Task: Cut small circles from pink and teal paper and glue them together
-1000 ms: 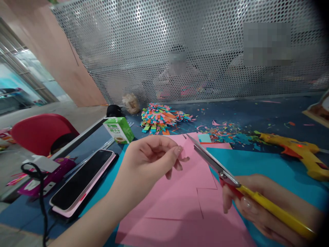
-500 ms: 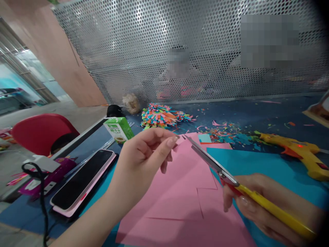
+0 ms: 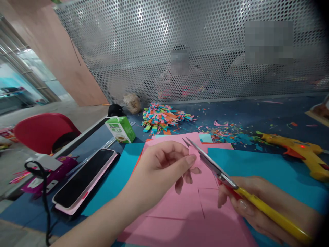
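Note:
Between the thumb and fingers of my left hand [image 3: 167, 168] is pinched a small piece of pink paper [image 3: 194, 151], its upper part sticking out by the scissor blades. My right hand [image 3: 257, 199] grips yellow-handled scissors [image 3: 216, 168], pointing up and to the left. The blades are slightly parted at the tips, and the pink piece lies right beside or between them; I cannot tell which. Beneath both hands, large pink paper sheets [image 3: 164, 202] overlap, with a cut notch at the middle right. Blue paper sheets [image 3: 246, 168] lie under and beside them.
A yellow glue gun [image 3: 303, 151] with a red light lies at the right. Paper scraps [image 3: 231, 135] and a pile of fringed multicoloured paper [image 3: 160, 116] are farther back. At left are a green-white drink carton [image 3: 120, 129] and a phone [image 3: 84, 178]. A perforated metal screen [image 3: 128, 44] stands behind.
My left hand has moved right and slightly down, bringing the small pink piece to the scissor blades. My right hand with the scissors has stayed almost in place.

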The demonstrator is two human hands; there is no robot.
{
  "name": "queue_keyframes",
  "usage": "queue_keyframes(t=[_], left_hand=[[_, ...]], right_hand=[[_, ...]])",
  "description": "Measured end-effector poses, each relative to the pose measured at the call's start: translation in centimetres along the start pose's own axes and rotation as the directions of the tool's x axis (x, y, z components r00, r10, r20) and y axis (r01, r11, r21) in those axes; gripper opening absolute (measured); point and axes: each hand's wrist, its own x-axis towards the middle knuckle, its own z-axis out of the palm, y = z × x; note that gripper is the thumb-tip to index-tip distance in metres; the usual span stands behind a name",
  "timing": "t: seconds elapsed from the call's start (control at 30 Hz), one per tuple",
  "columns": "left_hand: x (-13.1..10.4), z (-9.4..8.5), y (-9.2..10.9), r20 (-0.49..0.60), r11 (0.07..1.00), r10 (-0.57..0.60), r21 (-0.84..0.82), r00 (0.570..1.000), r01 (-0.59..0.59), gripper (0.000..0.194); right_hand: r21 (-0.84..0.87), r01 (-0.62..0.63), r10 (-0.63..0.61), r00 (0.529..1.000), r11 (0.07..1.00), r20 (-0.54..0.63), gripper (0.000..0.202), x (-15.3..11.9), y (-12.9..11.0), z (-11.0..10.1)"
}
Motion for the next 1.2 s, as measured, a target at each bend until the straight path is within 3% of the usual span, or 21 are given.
queue_keyframes(t=[0.17,0.4,0.53,0.73,0.87,1.03,1.2], left_hand=[[-0.1,0.1,0.0,0.027,0.995,-0.008,-0.097,1.000,0.011,0.020],[-0.1,0.0,-0.1,0.018,0.996,0.011,-0.092,1.000,-0.009,0.015],[0.0,-0.3,0.0,0.027,0.998,0.031,-0.055,0.999,-0.030,0.014],[0.0,-0.6,0.2,-0.055,0.996,0.085,-0.017,0.995,-0.086,0.011],[0.1,-0.8,0.4,-0.115,0.987,0.152,0.068,0.982,-0.145,0.009],[-0.2,-0.9,0.7,-0.165,0.964,0.225,0.180,0.960,-0.195,0.007],[-0.3,-0.8,1.0,-0.214,0.900,0.350,0.345,0.912,-0.265,0.004]], right_hand=[[-0.021,-0.019,0.020,0.999,1.000,0.028,0.028,0.2,0.2,-0.2],[-0.047,0.031,-0.031,0.999,0.998,0.010,0.039,0.2,0.7,-0.2],[-0.047,-0.033,0.035,0.998,0.998,0.045,0.042,0.0,0.8,-0.5],[-0.152,0.009,0.001,0.998,0.988,0.067,0.039,0.1,1.0,-1.0],[-0.177,0.100,-0.082,0.991,0.979,0.107,0.036,0.4,1.2,-1.1],[-0.135,-0.017,0.021,0.999,0.991,0.032,0.042,-0.1,0.1,-1.0],[-0.196,0.042,-0.039,0.999,0.980,0.020,0.041,-0.2,0.3,-1.1]])
